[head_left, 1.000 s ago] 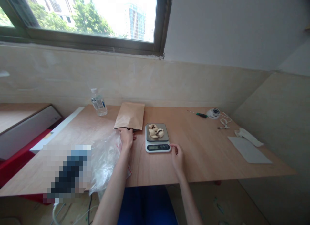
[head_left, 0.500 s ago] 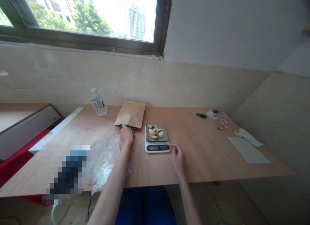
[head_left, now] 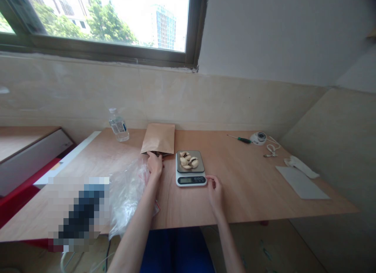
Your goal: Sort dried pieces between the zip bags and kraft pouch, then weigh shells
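My left hand (head_left: 154,164) is at the mouth of a brown kraft paper bag (head_left: 160,138), which lies with its opening towards me. Some of its fingertips are hidden in the opening, so their grip cannot be made out. Right of the bag is a white digital kitchen scale (head_left: 178,167) with a metal plate. Several pale, cracked nutshell-like pieces (head_left: 188,160) are heaped on that plate. At the scale's front right corner rests my right hand (head_left: 215,188), fingers curled, fingertips touching or very near the edge. Nothing is visible in it.
A crumpled clear plastic bag (head_left: 126,198) lies under my left forearm. Behind it stands a water bottle (head_left: 119,126). Further right are a green-handled screwdriver (head_left: 243,140), a white dome camera (head_left: 258,138) with its cable, a white cloth (head_left: 301,166) and a grey sheet (head_left: 302,183).
The paper bag's mouth has shifted slightly right and gapes a little more at my left hand. My right hand and the pieces on the scale stay in place.
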`<state>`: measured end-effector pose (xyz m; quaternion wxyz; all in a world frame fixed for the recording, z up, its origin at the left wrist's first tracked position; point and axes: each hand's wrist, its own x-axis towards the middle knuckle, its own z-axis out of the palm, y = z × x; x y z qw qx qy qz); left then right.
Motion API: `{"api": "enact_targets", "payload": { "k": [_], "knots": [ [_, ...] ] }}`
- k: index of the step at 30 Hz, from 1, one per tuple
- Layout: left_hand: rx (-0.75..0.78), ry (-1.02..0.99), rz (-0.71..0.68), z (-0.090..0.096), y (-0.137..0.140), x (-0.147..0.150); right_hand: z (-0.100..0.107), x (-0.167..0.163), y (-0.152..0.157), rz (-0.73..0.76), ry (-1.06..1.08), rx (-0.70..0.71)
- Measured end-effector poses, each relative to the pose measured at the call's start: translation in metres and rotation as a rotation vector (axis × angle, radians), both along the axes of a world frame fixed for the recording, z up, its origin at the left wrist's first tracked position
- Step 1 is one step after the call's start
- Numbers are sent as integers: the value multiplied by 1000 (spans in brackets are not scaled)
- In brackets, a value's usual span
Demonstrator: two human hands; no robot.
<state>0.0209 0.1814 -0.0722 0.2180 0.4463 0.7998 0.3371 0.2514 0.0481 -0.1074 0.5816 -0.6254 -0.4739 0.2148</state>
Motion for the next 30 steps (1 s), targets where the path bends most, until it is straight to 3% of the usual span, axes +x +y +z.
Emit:
{"api": "enact_targets", "payload": {
  "k": [7, 22, 30],
  "knots": [
    [-101, -99, -109, 5, 13, -10, 4, -1, -1, 3, 7, -26],
    [-26, 75, -97, 13, 7, -2, 1, 1, 1, -5, -19, -2],
    [42, 154, -132, 12, -15, -7, 3, -1, -1, 8, 1, -25]
  ]
}}
